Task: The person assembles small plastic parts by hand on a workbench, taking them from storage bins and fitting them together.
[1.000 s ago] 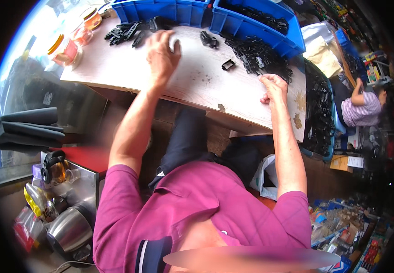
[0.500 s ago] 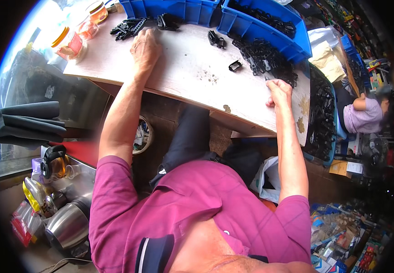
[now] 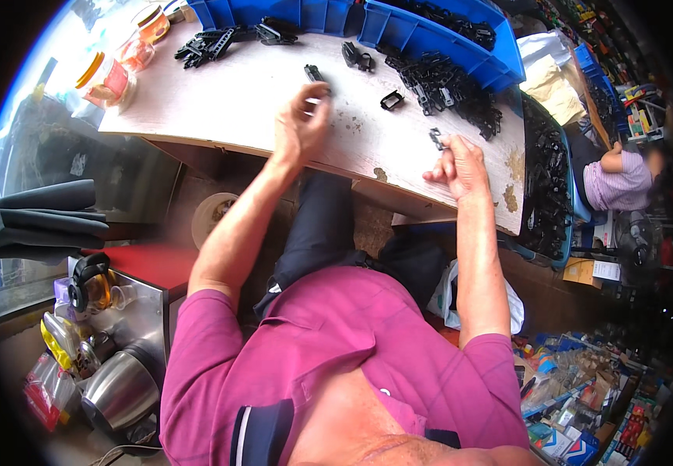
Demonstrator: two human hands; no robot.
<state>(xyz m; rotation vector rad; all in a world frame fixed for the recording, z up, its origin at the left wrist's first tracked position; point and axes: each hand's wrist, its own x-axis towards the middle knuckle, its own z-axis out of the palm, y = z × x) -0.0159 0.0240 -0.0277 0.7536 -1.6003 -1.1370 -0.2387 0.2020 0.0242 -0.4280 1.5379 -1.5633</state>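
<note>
Left hand: thumb and forefinger curl round and seem to pinch the near end of the long black part; blur hides the exact contact.
Long black part: at the left fingertips, its far end pointing away from the person.
Right hand: thumb and forefinger are pressed together on the small black piece, the other fingers folded toward the palm.
Small black piece: juts from the right fingertips, up and to the left, over the pale surface.
Black frame: lies between the two hands, beyond the right fingers and to their left.
Black cluster: farther off, to the right of the left fingers.
Big black pile: just beyond the right fingers, in front of the blue bin.
Black strips: beyond the left fingers and to their left, near the jar.
Good grip, left: a pinch at one end leaves the rest of the long part in sight; the fingers should press lightly, so it does not twist.
Good grip, right: a tip-only hold suits so small a piece; a steady wrist and fingertips short of the pile should avoid snagging its neighbours.
</note>
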